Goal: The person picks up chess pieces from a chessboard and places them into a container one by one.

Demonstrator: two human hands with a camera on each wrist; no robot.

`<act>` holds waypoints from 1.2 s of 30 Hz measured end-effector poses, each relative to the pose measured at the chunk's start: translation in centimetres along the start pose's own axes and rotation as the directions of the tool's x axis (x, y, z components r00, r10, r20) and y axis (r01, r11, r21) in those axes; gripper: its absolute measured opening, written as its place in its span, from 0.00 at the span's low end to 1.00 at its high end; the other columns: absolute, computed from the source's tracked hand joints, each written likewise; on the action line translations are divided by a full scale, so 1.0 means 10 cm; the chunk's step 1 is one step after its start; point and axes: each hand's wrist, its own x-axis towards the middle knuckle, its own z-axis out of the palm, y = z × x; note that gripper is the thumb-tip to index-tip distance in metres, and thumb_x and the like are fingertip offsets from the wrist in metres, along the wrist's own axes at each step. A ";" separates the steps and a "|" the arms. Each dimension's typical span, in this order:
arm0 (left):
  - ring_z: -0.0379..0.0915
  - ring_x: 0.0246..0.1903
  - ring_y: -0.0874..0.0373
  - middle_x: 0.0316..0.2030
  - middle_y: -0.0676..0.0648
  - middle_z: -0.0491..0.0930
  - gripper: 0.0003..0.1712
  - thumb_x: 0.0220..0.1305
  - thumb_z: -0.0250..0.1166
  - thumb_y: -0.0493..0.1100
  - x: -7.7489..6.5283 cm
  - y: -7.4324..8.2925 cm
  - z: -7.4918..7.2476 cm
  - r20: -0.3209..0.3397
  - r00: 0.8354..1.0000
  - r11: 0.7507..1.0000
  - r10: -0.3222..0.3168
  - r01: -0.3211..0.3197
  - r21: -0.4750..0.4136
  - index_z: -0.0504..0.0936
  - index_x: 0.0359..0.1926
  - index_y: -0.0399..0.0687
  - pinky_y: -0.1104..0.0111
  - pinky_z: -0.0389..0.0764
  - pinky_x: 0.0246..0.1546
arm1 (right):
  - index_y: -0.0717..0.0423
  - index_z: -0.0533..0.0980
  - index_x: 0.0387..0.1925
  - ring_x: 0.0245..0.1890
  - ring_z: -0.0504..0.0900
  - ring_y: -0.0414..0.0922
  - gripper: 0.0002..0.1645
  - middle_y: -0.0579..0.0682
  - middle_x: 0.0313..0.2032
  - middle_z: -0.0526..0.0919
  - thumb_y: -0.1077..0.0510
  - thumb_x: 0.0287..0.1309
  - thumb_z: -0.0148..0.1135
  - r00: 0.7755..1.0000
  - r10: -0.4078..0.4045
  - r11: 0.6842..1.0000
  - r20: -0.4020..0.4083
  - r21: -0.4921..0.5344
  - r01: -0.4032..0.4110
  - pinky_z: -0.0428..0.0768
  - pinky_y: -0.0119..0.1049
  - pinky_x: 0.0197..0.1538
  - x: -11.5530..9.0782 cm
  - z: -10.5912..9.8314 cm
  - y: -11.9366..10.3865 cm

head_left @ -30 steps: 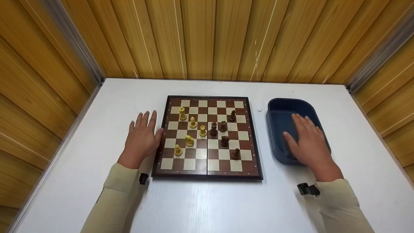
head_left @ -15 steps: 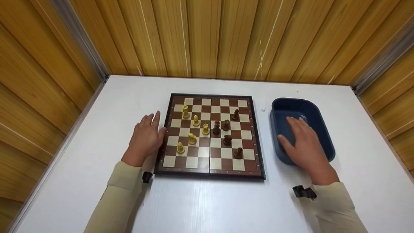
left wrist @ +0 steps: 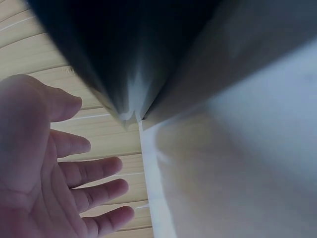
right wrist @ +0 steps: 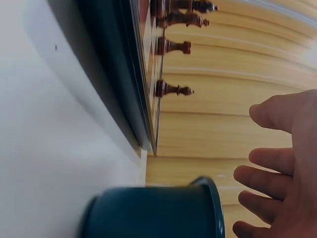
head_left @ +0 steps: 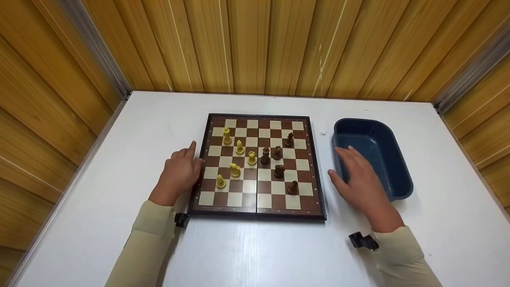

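Note:
A chessboard (head_left: 243, 199) lies unfolded on the white table, yellow chess pieces on its left half and dark brown ones on its right. At the board's left edge is my left hand (head_left: 178, 173), thumb right at the rim, holding nothing; its relaxed fingers (left wrist: 99, 171) show in the left wrist view. My right hand (head_left: 358, 181) hovers over the near left side of a dark blue tub (head_left: 402, 175), fingers loosely spread and nothing in them. In the right wrist view the tub and several brown pieces, among them a bishop (right wrist: 173, 89), appear beyond the fingers (right wrist: 270, 181).
The yellow king (head_left: 227, 136) stands near the board's far left corner, a yellow knight (head_left: 235, 170) nearer me. A brown knight (head_left: 279, 171) is on the right half. Wood-patterned walls (head_left: 247, 48) close off the table's back and sides.
My right hand has moved left, from over the tub's middle to its near left side. The left hand's fingers have curled in slightly at the board's edge. The chess pieces stay put.

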 end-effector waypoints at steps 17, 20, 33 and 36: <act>0.76 0.48 0.45 0.52 0.33 0.75 0.33 0.73 0.47 0.46 0.02 -0.04 0.02 0.118 0.992 0.955 0.042 -0.005 -0.297 0.54 0.73 0.35 0.53 0.78 0.50 | 0.51 0.66 0.68 0.67 0.65 0.61 0.34 0.62 0.66 0.67 0.50 0.63 0.62 0.990 -0.040 0.995 0.135 0.095 0.028 0.65 0.62 0.65 -0.02 0.18 -0.24; 0.78 0.42 0.49 0.50 0.36 0.75 0.33 0.73 0.47 0.45 0.02 -0.05 0.03 0.157 0.987 0.937 0.036 0.021 -0.348 0.54 0.74 0.38 0.59 0.81 0.40 | 0.50 0.66 0.69 0.66 0.67 0.62 0.35 0.63 0.66 0.68 0.49 0.62 0.63 0.986 -0.059 0.994 0.157 0.098 0.044 0.67 0.62 0.64 -0.02 0.22 -0.27; 0.77 0.45 0.49 0.50 0.37 0.77 0.33 0.71 0.52 0.39 0.00 -0.14 0.07 0.184 0.983 0.893 0.018 0.067 -0.446 0.56 0.73 0.36 0.62 0.81 0.40 | 0.52 0.70 0.64 0.62 0.73 0.55 0.33 0.53 0.61 0.75 0.49 0.58 0.67 0.968 -0.118 0.987 0.221 0.136 0.089 0.72 0.54 0.62 0.02 0.34 -0.38; 0.77 0.45 0.48 0.49 0.36 0.76 0.32 0.70 0.53 0.38 0.00 -0.16 0.07 0.181 0.983 0.882 0.022 0.066 -0.467 0.57 0.72 0.36 0.63 0.81 0.39 | 0.50 0.72 0.62 0.58 0.77 0.52 0.31 0.51 0.58 0.77 0.49 0.58 0.67 0.967 -0.114 0.987 0.227 0.140 0.084 0.76 0.52 0.59 0.04 0.37 -0.42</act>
